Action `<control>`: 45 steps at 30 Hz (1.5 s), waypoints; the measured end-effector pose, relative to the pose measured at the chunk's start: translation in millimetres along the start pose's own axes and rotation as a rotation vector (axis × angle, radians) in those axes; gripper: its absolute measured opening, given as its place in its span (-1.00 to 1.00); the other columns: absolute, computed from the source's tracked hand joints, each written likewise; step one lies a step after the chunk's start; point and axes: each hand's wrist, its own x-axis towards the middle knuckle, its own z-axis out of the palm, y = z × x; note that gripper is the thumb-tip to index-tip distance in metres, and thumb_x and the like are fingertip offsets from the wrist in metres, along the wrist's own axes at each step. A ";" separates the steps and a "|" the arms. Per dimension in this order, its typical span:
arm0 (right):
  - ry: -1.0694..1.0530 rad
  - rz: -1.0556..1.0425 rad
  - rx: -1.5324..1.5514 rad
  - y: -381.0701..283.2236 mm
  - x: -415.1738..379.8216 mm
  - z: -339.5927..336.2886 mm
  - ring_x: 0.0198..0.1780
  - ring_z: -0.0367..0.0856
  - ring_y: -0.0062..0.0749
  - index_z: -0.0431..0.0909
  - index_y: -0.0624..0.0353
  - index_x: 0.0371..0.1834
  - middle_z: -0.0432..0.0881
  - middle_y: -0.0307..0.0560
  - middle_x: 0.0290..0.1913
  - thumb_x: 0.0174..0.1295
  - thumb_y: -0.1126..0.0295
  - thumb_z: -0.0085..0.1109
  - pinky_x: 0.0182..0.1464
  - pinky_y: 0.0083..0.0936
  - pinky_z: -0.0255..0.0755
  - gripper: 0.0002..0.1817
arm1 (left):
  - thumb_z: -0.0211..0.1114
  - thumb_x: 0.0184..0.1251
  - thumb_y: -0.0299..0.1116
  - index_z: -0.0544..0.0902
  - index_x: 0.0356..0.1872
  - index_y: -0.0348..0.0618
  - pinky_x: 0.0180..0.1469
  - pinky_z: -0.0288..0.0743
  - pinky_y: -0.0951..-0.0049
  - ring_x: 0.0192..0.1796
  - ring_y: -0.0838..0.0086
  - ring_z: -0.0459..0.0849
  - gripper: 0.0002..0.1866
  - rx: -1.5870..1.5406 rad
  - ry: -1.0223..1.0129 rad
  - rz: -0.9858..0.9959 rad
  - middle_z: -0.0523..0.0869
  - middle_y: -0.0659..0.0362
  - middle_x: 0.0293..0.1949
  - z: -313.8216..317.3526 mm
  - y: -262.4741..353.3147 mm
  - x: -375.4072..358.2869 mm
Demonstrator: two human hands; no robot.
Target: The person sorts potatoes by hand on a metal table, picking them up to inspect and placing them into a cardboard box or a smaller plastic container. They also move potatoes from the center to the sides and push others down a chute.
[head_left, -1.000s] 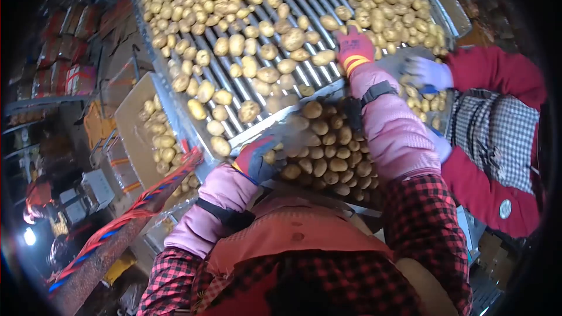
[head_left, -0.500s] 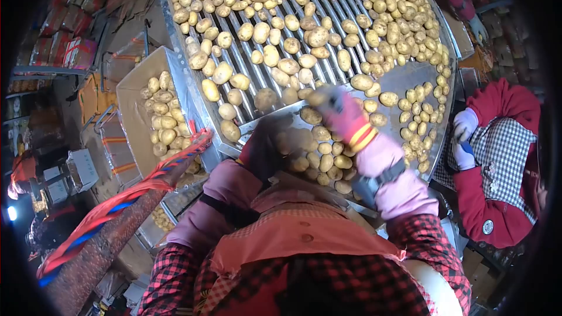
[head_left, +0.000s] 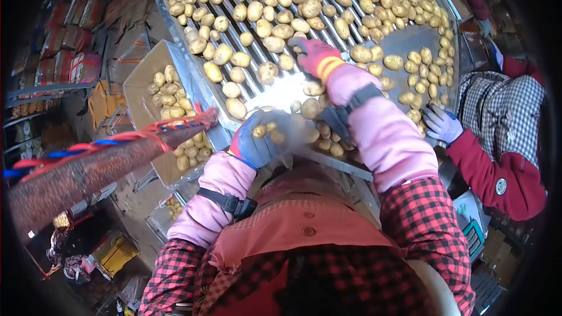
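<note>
Many potatoes (head_left: 222,54) lie on the metal bars of a sorting rack (head_left: 250,70). My right hand (head_left: 316,54), in a red and grey glove, reaches over the lower part of the bars, fingers stretched towards the potatoes there. At the rack's near edge is my left hand (head_left: 263,140) in a blue-grey glove, with small potatoes (head_left: 259,131) at its palm; its fingers blur into the potatoes beside it. Between my hands a bright metal plate (head_left: 280,95) shines, and more potatoes (head_left: 336,148) lie just below it.
A lined cardboard box (head_left: 138,90) of potatoes stands left of the rack. A rusty pole (head_left: 111,161) wrapped in red and blue cord juts in from the left. At the right, a co-worker's gloved hand (head_left: 443,124) touches the rack's edge near potatoes.
My right hand has moved up and left over the bars. My left hand has turned, showing potatoes at its palm. The co-worker's hand has reached to the rack, and the view has shifted.
</note>
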 end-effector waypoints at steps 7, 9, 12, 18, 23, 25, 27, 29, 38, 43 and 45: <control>0.329 -0.387 0.257 -58.3 -166.9 70.6 -0.03 0.60 0.03 0.54 0.11 0.11 0.61 0.06 -0.02 0.04 0.34 0.21 0.00 -0.16 0.53 -0.52 | -0.16 0.59 -0.12 0.37 0.31 -0.19 0.19 0.48 0.28 0.17 0.27 0.54 -0.53 0.580 0.174 0.009 0.56 0.08 0.15 27.6 -39.6 10.9; 0.281 -0.391 0.184 -74.3 -192.0 77.3 0.11 0.53 0.02 0.52 0.06 0.15 0.58 0.06 0.03 0.03 0.31 0.27 0.09 -0.18 0.50 -0.48 | -0.17 0.58 -0.07 0.36 0.31 -0.25 0.23 0.46 0.30 0.20 0.26 0.53 -0.49 0.630 0.181 0.013 0.55 0.07 0.18 16.8 -47.3 7.3; 0.269 -0.446 0.160 -72.8 -216.3 51.8 0.27 0.43 0.11 0.50 0.07 0.17 0.53 0.13 0.14 0.04 0.26 0.33 0.28 -0.15 0.39 -0.44 | -0.15 0.55 0.03 0.38 0.30 -0.31 0.22 0.46 0.29 0.20 0.21 0.54 -0.40 0.568 0.175 -0.021 0.57 0.01 0.17 16.3 -55.6 2.5; 0.457 0.069 0.340 -8.4 -216.1 47.0 0.22 0.49 0.01 0.45 0.11 0.26 0.52 0.08 0.21 0.16 0.21 0.27 0.26 -0.20 0.39 -0.43 | -0.17 0.52 0.13 0.29 0.39 -0.30 0.20 0.45 0.12 0.23 -0.04 0.50 -0.29 0.262 -0.070 -0.092 0.49 -0.12 0.24 41.0 -39.7 -22.9; 0.428 -0.148 0.264 -52.5 -116.0 41.3 0.36 0.37 -0.02 0.35 -0.14 0.39 0.38 0.08 0.37 0.11 0.28 0.25 0.35 -0.23 0.31 -0.32 | -0.07 0.49 0.11 0.28 0.39 -0.25 0.03 0.56 0.18 0.18 0.04 0.56 -0.32 0.219 0.304 0.056 0.52 -0.07 0.19 57.4 -29.2 -57.6; 0.401 -0.263 -0.180 -80.7 -56.7 49.7 0.38 0.33 0.05 0.34 -0.21 0.39 0.29 0.08 0.42 0.11 0.28 0.23 0.38 -0.17 0.26 -0.32 | 0.01 0.45 0.03 0.36 0.32 -0.21 0.01 0.55 0.19 0.15 0.10 0.59 -0.40 0.968 0.226 0.318 0.56 -0.04 0.16 72.0 -23.4 -67.5; 0.173 -0.282 -0.386 -92.1 -7.1 70.2 0.33 0.38 0.03 0.42 -0.20 0.32 0.38 0.05 0.35 0.06 0.30 0.28 0.35 -0.17 0.29 -0.35 | 0.02 0.44 0.01 0.38 0.30 -0.19 0.04 0.53 0.18 0.15 0.12 0.59 -0.42 0.814 0.229 0.344 0.57 -0.01 0.15 66.3 -17.7 -79.5; 0.040 -0.226 -0.244 -97.1 -4.3 67.3 0.26 0.48 -0.02 0.47 -0.14 0.25 0.48 0.04 0.24 0.07 0.32 0.30 0.25 -0.21 0.39 -0.42 | 0.04 0.42 -0.02 0.40 0.28 -0.18 0.06 0.51 0.17 0.15 0.14 0.59 -0.45 0.441 0.250 0.309 0.58 0.01 0.13 52.3 -8.7 -94.6; -1.150 0.330 1.785 -163.6 -187.4 91.4 -0.06 0.67 -0.22 0.43 0.27 0.19 0.61 -0.02 -0.01 0.46 0.18 0.02 -0.06 -0.28 0.63 -0.59 | 0.11 0.35 -0.11 0.48 0.19 -0.10 0.19 0.41 0.12 0.16 0.22 0.59 -0.54 0.282 0.592 0.680 0.62 0.11 0.08 -55.5 -0.1 -308.1; -1.028 0.285 1.761 -281.9 -154.0 110.8 -0.06 0.66 -0.25 0.37 0.25 0.25 0.61 0.01 -0.01 0.50 0.22 -0.06 0.11 -0.29 0.53 -0.60 | 0.14 0.32 -0.16 0.53 0.14 -0.05 0.26 0.36 0.10 0.17 0.26 0.59 -0.59 0.359 1.129 0.958 0.65 0.16 0.05 -137.4 0.6 -446.8; -0.965 0.186 1.816 -327.9 -134.1 82.9 -0.03 0.64 -0.32 0.34 0.23 0.28 0.60 -0.01 0.01 0.52 0.25 -0.08 0.10 -0.41 0.52 -0.61 | 0.16 0.30 -0.18 0.55 0.12 -0.04 0.29 0.33 0.09 0.17 0.28 0.59 -0.61 0.627 1.463 0.867 0.66 0.19 0.03 -162.4 -3.3 -478.6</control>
